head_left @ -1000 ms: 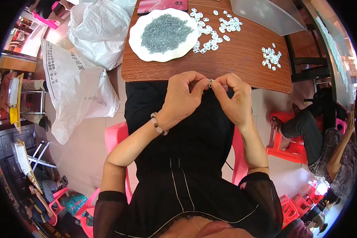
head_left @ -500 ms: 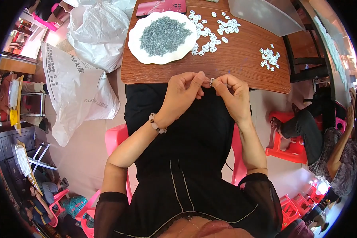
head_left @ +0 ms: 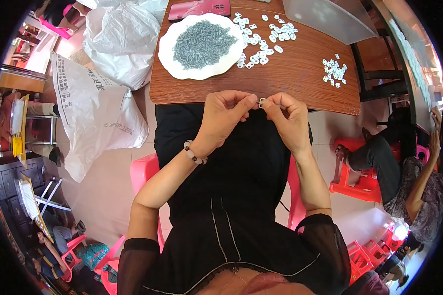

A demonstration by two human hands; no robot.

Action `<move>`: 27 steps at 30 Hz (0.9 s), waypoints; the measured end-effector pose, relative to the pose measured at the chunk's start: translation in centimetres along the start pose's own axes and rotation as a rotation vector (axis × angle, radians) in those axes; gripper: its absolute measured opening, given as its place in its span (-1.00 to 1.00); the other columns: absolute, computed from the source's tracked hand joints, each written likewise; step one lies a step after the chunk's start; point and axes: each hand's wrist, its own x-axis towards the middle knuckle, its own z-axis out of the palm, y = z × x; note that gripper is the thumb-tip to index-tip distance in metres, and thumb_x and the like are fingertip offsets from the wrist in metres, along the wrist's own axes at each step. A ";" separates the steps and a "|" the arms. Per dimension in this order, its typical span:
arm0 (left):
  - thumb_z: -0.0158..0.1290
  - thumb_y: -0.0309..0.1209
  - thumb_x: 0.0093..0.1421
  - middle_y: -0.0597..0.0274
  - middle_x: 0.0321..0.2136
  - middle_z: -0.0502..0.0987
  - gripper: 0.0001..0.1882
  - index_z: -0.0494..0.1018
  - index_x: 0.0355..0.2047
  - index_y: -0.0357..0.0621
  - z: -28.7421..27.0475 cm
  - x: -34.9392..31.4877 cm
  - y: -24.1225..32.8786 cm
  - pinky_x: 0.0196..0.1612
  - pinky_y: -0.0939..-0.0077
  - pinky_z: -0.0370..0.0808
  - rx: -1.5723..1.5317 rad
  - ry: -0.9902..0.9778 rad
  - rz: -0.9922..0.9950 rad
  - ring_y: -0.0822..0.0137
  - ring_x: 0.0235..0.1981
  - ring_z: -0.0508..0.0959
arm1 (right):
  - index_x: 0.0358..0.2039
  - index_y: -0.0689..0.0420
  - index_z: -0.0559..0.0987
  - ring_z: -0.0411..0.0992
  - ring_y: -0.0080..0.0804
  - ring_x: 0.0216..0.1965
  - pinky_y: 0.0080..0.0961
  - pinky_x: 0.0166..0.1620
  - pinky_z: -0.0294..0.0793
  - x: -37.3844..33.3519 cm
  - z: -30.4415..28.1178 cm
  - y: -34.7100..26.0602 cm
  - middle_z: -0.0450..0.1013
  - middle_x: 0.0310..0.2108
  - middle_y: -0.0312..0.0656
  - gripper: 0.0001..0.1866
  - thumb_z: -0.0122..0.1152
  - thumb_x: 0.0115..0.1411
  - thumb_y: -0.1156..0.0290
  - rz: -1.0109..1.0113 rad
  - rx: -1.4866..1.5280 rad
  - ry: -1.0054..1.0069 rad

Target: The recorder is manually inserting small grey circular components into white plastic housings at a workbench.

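My left hand and my right hand meet just off the near edge of the brown wooden table. Pinched in my right thumb and fingers is a small white piece with two holes. My left thumb and forefinger are pressed together beside it; whatever they hold is too small to make out. Beyond my left hand lies a white scalloped plate heaped with small grey screw-like pieces. Loose white two-holed pieces are scattered right of the plate, with a separate group farther right.
A pink phone lies behind the plate. A translucent plastic bin stands at the table's far right. White sacks rest on the floor to the left. A person sits at the right near a red stool.
My left hand has shifted slightly, its fingers tilting a little. My right hand keeps the white piece at nearly the same spot.
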 end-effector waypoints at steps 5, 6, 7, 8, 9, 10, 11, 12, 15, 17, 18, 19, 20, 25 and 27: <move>0.15 -0.38 0.20 0.24 -0.46 0.60 -0.81 0.57 -0.34 -0.31 0.2 -0.1 -0.1 -0.47 0.74 0.38 -0.026 0.009 -0.034 0.60 -0.55 0.44 | -0.48 0.25 0.57 0.26 -0.77 -0.59 -0.72 -0.48 0.23 -0.1 0.1 0.1 0.41 -0.66 -0.41 -0.83 0.20 0.19 0.42 0.005 -0.008 0.004; 0.15 -0.39 0.20 0.24 -0.46 0.59 -0.81 0.57 -0.34 -0.32 0.2 -0.1 -0.3 -0.47 0.74 0.38 -0.055 0.010 -0.030 0.60 -0.55 0.44 | -0.48 0.25 0.57 0.26 -0.76 -0.60 -0.72 -0.48 0.24 -0.1 0.2 0.1 0.41 -0.67 -0.40 -0.83 0.20 0.18 0.42 0.000 -0.007 0.008; 0.15 -0.39 0.20 0.23 -0.47 0.59 -0.81 0.57 -0.34 -0.32 0.2 -0.1 -0.5 -0.47 0.74 0.38 -0.085 0.010 -0.026 0.60 -0.55 0.44 | -0.48 0.25 0.57 0.26 -0.76 -0.60 -0.72 -0.48 0.24 -0.1 0.2 0.1 0.41 -0.67 -0.40 -0.83 0.20 0.18 0.42 0.000 -0.007 0.007; 0.15 -0.39 0.20 0.23 -0.47 0.59 -0.81 0.57 -0.34 -0.32 0.2 -0.1 -0.6 -0.47 0.74 0.38 -0.085 0.010 -0.026 0.60 -0.55 0.44 | -0.48 0.26 0.57 0.27 -0.76 -0.60 -0.72 -0.48 0.24 -0.1 0.2 0.2 0.41 -0.67 -0.40 -0.83 0.20 0.18 0.43 0.003 -0.008 0.009; 0.15 -0.39 0.20 0.23 -0.47 0.59 -0.81 0.56 -0.34 -0.32 0.2 -0.1 -0.7 -0.47 0.74 0.38 -0.107 0.015 -0.037 0.59 -0.55 0.44 | -0.48 0.26 0.57 0.27 -0.76 -0.60 -0.72 -0.48 0.24 -0.1 0.2 0.2 0.41 -0.67 -0.39 -0.83 0.20 0.18 0.43 0.005 -0.008 0.011; 0.15 -0.39 0.20 0.23 -0.47 0.58 -0.81 0.56 -0.33 -0.33 0.3 -0.2 -0.8 -0.47 0.74 0.38 -0.130 0.019 -0.047 0.59 -0.56 0.44 | -0.48 0.26 0.57 0.27 -0.76 -0.60 -0.72 -0.48 0.24 -0.1 0.2 0.2 0.41 -0.67 -0.39 -0.83 0.20 0.18 0.43 0.006 -0.008 0.011; 0.15 -0.39 0.20 0.23 -0.47 0.58 -0.81 0.56 -0.33 -0.33 0.3 -0.2 -0.9 -0.47 0.74 0.38 -0.130 0.019 -0.047 0.59 -0.56 0.44 | -0.48 0.26 0.57 0.27 -0.75 -0.60 -0.71 -0.48 0.25 -0.1 0.3 0.3 0.42 -0.67 -0.39 -0.83 0.20 0.17 0.42 0.002 -0.012 0.014; 0.15 -0.40 0.20 0.23 -0.48 0.59 -0.81 0.56 -0.34 -0.33 0.3 -0.2 -1.0 -0.47 0.74 0.39 -0.157 0.027 -0.058 0.60 -0.56 0.44 | -0.49 0.26 0.57 0.28 -0.75 -0.60 -0.71 -0.47 0.25 -0.1 0.3 0.3 0.42 -0.67 -0.39 -0.83 0.20 0.17 0.42 -0.002 -0.015 0.016; 0.16 -0.41 0.19 0.22 -0.49 0.59 -0.82 0.56 -0.35 -0.34 0.3 -0.2 -1.2 -0.47 0.74 0.40 -0.193 0.035 -0.070 0.60 -0.56 0.45 | -0.49 0.26 0.57 0.29 -0.74 -0.59 -0.71 -0.47 0.26 -0.2 0.3 0.3 0.43 -0.66 -0.38 -0.83 0.20 0.17 0.41 -0.008 -0.040 0.018; 0.16 -0.42 0.19 0.22 -0.49 0.59 -0.82 0.56 -0.35 -0.35 0.3 -0.2 -1.2 -0.47 0.73 0.40 -0.202 0.035 -0.070 0.59 -0.56 0.45 | -0.49 0.26 0.57 0.29 -0.74 -0.59 -0.71 -0.47 0.26 -0.2 0.4 0.3 0.43 -0.66 -0.37 -0.83 0.21 0.17 0.42 -0.010 -0.042 0.019; 0.16 -0.42 0.18 0.22 -0.49 0.59 -0.82 0.56 -0.35 -0.34 0.4 -0.3 -1.2 -0.46 0.73 0.41 -0.205 0.040 -0.072 0.58 -0.56 0.46 | -0.49 0.26 0.57 0.29 -0.74 -0.59 -0.71 -0.47 0.26 -0.2 0.4 0.4 0.43 -0.66 -0.37 -0.83 0.21 0.17 0.42 -0.013 -0.044 0.020; 0.17 -0.42 0.18 0.22 -0.49 0.59 -0.82 0.56 -0.35 -0.34 0.5 -0.3 -1.2 -0.46 0.72 0.42 -0.207 0.046 -0.074 0.58 -0.56 0.46 | -0.49 0.26 0.57 0.29 -0.74 -0.59 -0.71 -0.47 0.26 -0.2 0.4 0.3 0.43 -0.66 -0.37 -0.83 0.21 0.17 0.42 -0.012 -0.044 0.020; 0.17 -0.42 0.18 0.22 -0.49 0.59 -0.82 0.56 -0.35 -0.34 0.5 -0.3 -1.2 -0.46 0.72 0.42 -0.207 0.046 -0.073 0.58 -0.56 0.46 | -0.49 0.26 0.57 0.29 -0.74 -0.59 -0.71 -0.46 0.26 -0.2 0.4 0.3 0.43 -0.66 -0.37 -0.83 0.22 0.16 0.42 -0.008 -0.039 0.033; 0.15 -0.34 0.21 0.22 -0.47 0.59 -0.77 0.57 -0.34 -0.31 0.6 -0.4 -0.7 -0.43 0.71 0.44 -0.250 0.026 -0.125 0.57 -0.55 0.48 | -0.49 0.26 0.56 0.28 -0.75 -0.59 -0.72 -0.46 0.26 -0.2 0.1 -0.1 0.41 -0.66 -0.39 -0.84 0.22 0.17 0.44 -0.014 -0.015 0.052; 0.14 -0.30 0.21 0.22 -0.47 0.59 -0.75 0.57 -0.35 -0.30 0.5 -0.3 -0.4 -0.43 0.71 0.44 -0.264 0.021 -0.151 0.57 -0.55 0.48 | -0.48 0.26 0.56 0.27 -0.76 -0.58 -0.72 -0.46 0.25 -0.3 0.0 -0.2 0.40 -0.66 -0.41 -0.84 0.21 0.17 0.44 0.009 -0.006 0.057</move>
